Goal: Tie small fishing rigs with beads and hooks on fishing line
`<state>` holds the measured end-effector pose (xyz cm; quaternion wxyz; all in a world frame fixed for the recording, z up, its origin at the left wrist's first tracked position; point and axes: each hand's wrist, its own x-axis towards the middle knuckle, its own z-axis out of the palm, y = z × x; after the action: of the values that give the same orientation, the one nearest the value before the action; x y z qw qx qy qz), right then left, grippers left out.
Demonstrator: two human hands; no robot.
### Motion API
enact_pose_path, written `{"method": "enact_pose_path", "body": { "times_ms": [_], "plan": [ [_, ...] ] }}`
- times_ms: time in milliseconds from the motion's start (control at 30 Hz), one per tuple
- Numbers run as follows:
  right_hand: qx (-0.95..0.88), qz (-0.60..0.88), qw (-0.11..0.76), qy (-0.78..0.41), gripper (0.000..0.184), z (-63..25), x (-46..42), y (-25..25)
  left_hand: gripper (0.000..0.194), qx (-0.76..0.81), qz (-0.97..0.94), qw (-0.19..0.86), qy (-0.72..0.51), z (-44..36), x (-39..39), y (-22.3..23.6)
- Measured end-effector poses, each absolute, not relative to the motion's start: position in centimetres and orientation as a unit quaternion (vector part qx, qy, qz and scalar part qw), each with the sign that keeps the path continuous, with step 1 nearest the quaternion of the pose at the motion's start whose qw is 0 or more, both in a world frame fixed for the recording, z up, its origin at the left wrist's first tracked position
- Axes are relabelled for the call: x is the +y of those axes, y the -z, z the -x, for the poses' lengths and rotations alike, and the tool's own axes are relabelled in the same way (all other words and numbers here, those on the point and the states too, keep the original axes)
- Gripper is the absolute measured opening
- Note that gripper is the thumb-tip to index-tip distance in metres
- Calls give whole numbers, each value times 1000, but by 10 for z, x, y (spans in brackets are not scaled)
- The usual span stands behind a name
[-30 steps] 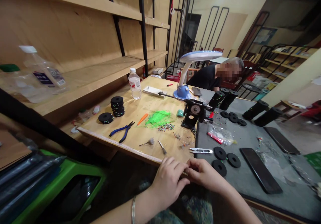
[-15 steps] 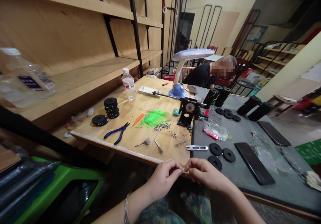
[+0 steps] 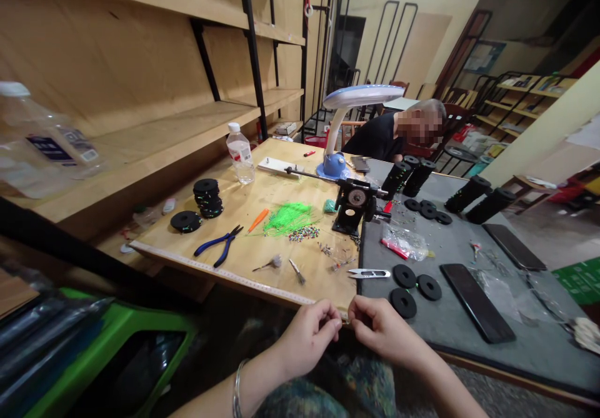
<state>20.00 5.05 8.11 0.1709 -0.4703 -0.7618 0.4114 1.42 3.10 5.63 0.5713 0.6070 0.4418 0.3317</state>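
My left hand and my right hand meet just below the front edge of the wooden board. Both are closed in a pinch, fingertips almost touching, around something too small to make out. A bracelet sits on my left wrist. Closest on the table are thread snips and three black discs. Blue pliers, green strands and a heap of small beads lie farther up the board.
A black winding device and a blue desk lamp stand mid-table. A water bottle, stacked black spools, black foam handles and dark flat strips lie around. Another person sits at the far end. A green stool is at my left.
The view has shifted slightly. My hands stay together at the board's edge, the left fingers curling tighter into a pinch against the right fingertips.
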Motion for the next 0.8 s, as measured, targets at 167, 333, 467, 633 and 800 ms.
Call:
{"method": "enact_pose_path", "body": {
  "times_ms": [167,333,467,633,800],
  "plan": [
    [-769,479,178,-384,13,-203,50,-81,15,453,-608,560,-333,-13,31,-58],
    [-770,484,177,-376,13,-209,49,-81,16,454,-605,565,-330,-12,30,-57],
    [-773,481,170,-376,13,-210,50,-81,17,460,-605,562,-327,-11,31,-59],
    [-777,445,180,-407,19,-205,49,-86,18,465,-611,553,-325,-9,30,-60],
    [-778,441,179,-410,19,-197,46,-87,19,463,-613,547,-333,-9,29,-58]
  ]
}}
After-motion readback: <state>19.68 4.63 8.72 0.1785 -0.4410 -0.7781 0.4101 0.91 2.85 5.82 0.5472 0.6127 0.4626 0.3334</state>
